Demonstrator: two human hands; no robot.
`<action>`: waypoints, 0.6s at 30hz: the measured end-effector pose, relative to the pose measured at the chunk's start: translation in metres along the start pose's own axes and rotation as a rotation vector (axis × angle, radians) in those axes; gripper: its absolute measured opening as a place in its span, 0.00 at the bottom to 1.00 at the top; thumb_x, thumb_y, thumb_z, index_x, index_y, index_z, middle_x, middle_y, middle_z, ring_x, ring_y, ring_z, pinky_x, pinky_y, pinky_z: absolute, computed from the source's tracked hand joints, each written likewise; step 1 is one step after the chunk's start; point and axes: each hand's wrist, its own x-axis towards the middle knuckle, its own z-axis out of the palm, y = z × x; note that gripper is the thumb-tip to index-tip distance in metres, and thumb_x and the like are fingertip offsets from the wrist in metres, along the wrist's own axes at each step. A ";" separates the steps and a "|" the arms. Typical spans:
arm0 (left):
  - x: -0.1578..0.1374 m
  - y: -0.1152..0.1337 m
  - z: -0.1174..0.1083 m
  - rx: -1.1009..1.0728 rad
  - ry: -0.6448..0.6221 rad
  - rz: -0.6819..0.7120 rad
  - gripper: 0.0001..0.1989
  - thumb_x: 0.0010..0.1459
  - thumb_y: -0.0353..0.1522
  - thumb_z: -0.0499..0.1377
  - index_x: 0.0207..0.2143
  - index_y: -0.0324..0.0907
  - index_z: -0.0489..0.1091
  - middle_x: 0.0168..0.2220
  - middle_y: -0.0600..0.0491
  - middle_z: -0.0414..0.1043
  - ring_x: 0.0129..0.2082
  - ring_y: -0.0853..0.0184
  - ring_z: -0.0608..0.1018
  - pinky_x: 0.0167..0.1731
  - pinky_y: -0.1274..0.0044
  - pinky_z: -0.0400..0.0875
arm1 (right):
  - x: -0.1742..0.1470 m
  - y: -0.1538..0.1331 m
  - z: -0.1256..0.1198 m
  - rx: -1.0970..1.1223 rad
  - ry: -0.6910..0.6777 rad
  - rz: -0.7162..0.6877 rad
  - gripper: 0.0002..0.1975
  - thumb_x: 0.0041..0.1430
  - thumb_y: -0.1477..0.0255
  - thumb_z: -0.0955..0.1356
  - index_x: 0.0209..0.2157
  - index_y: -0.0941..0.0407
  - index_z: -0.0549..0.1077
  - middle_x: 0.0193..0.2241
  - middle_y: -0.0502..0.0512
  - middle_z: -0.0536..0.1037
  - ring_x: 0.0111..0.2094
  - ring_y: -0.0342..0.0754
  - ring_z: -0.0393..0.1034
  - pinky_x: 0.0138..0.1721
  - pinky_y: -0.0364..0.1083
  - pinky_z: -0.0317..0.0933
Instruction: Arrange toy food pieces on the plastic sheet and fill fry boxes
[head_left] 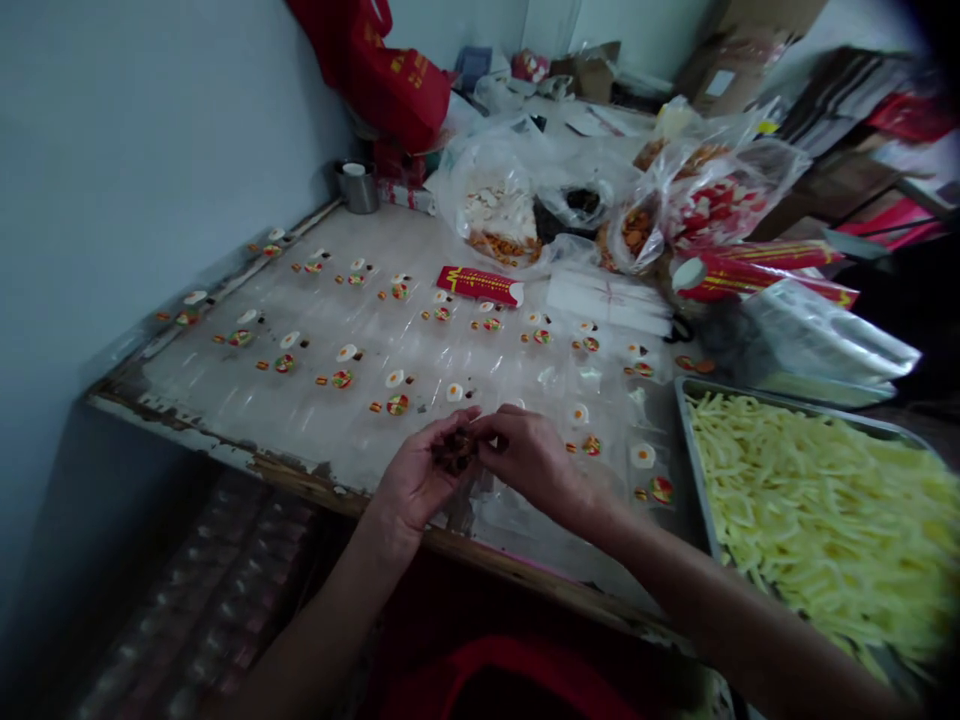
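Observation:
Near the table's front edge, my left hand (420,475) is cupped palm up around several small dark brown pieces (454,450). My right hand (529,450) meets it from the right, thumb and fingers pinched at the pieces; what looks like a dark bit shows between them, partly hidden. Rows of clear plastic moulded trays cover the table beneath. Many of their pockets carry little groups of miniature food: a fried egg (454,392), a round red-and-green piece (397,404), small orange-brown sticks (375,407) and dark bits. Just right of my right hand lies another fried egg (580,413).
On the right, a metal tray (701,480) holds pale yellow strips (817,500). Clear bags (487,190) of small pieces crowd the back, with a red printed card (480,286) before them. A metal cup (358,190) stands back left, beside the wall (150,150).

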 end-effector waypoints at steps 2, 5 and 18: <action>-0.001 -0.010 0.004 0.042 0.001 -0.044 0.14 0.63 0.24 0.54 0.47 0.32 0.76 0.40 0.43 0.80 0.37 0.65 0.82 0.36 0.76 0.79 | -0.018 0.001 0.003 -0.002 0.038 0.044 0.13 0.55 0.80 0.68 0.41 0.54 0.79 0.35 0.55 0.79 0.35 0.46 0.72 0.39 0.43 0.64; -0.002 -0.021 0.008 0.091 -0.020 -0.103 0.14 0.63 0.25 0.55 0.49 0.32 0.75 0.44 0.40 0.80 0.39 0.62 0.83 0.38 0.73 0.79 | -0.035 0.012 -0.004 0.157 0.098 0.108 0.12 0.55 0.78 0.68 0.40 0.53 0.79 0.35 0.54 0.80 0.34 0.47 0.73 0.38 0.44 0.65; 0.040 -0.021 0.032 0.036 0.058 -0.065 0.14 0.62 0.24 0.54 0.48 0.30 0.73 0.48 0.37 0.78 0.50 0.55 0.80 0.51 0.64 0.75 | 0.022 0.102 -0.030 0.255 0.000 0.522 0.05 0.47 0.75 0.69 0.25 0.58 0.79 0.16 0.50 0.74 0.19 0.44 0.68 0.21 0.41 0.58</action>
